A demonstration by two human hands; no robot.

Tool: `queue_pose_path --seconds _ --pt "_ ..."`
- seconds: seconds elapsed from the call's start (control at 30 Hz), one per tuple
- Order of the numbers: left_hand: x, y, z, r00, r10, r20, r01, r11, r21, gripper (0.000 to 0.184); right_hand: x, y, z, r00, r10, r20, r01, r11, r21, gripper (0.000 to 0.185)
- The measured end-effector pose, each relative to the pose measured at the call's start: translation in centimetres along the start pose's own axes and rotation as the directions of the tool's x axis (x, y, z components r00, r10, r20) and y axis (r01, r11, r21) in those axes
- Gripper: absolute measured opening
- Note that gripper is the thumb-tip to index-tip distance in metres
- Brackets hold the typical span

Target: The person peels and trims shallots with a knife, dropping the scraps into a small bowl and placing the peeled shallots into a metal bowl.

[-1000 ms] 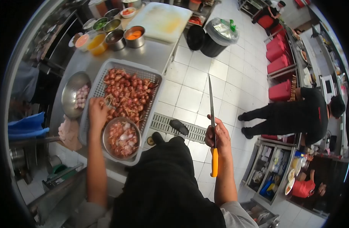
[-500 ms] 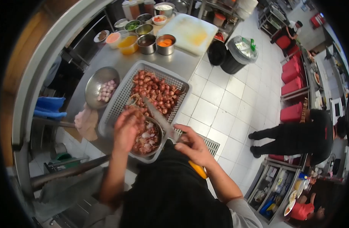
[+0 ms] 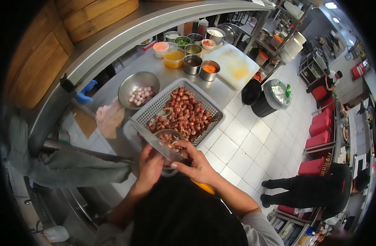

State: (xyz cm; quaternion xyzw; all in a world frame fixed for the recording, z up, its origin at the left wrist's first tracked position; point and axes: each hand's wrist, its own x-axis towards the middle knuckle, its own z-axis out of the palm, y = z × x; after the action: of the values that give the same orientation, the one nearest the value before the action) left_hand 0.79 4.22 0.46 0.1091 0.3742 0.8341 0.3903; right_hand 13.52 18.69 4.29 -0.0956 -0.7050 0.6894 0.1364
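My right hand [image 3: 196, 164] is closed on a knife [image 3: 155, 141] with a yellow handle, its blade pointing up and left. Close against the blade is my left hand [image 3: 150, 164], fingers curled; what it holds is hidden behind the blade. Both hands are over a small metal bowl [image 3: 168, 137] of peelings, partly hidden by them. That bowl sits in the near part of a grey perforated basket [image 3: 145, 112] with many unpeeled shallots [image 3: 190, 110]. Left of the basket, a steel bowl [image 3: 132, 84] holds peeled shallots [image 3: 141, 95].
Behind the basket stand metal containers [image 3: 192, 64], a tub of yellow liquid [image 3: 173, 58] and a white cutting board [image 3: 233, 65]. A pale cloth [image 3: 110, 117] lies at the left. A lined bin [image 3: 270, 102] stands on the floor; a person in black [image 3: 319, 190] is at the right.
The view has shifted, showing more of the shelf at the upper left. My left hand has left the shallots, and my right hand has brought the knife across to it, above the small bowl.
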Motion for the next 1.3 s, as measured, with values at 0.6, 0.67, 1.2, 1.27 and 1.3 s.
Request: queue_pose_path --seconds 0.6,0.67,1.2,1.27,1.3 --pt "-0.8 -1.2 2.8 0.995 0.002 -0.099 0.010 0.992 0.124 0.026 3.3 0.8 -4.1 0.891 0.279 0.357 -0.451 0.617 0.644 0.023" --pt "-0.5 -1.5 3.3 0.990 -0.057 -0.130 0.055 0.998 -0.015 0.025 3.3 1.4 -4.5 0.854 0.326 0.405 -0.520 0.535 0.666 0.024" --pt "-2.3 -4.3 0.9 0.972 0.032 -0.233 -0.040 0.999 -0.031 0.027 3.6 7.8 -5.4 0.872 0.377 0.313 -0.486 0.748 0.453 0.028" --pt "-2.4 -4.5 0.7 0.973 0.052 -0.225 -0.055 0.998 -0.006 0.028 3.3 8.7 -5.6 0.858 0.354 0.373 -0.502 0.728 0.466 0.025" --pt "-2.2 -4.5 0.7 0.974 0.063 -0.217 -0.063 0.998 0.007 0.028 3.4 8.2 -5.6 0.852 0.340 0.399 -0.509 0.721 0.471 0.024"
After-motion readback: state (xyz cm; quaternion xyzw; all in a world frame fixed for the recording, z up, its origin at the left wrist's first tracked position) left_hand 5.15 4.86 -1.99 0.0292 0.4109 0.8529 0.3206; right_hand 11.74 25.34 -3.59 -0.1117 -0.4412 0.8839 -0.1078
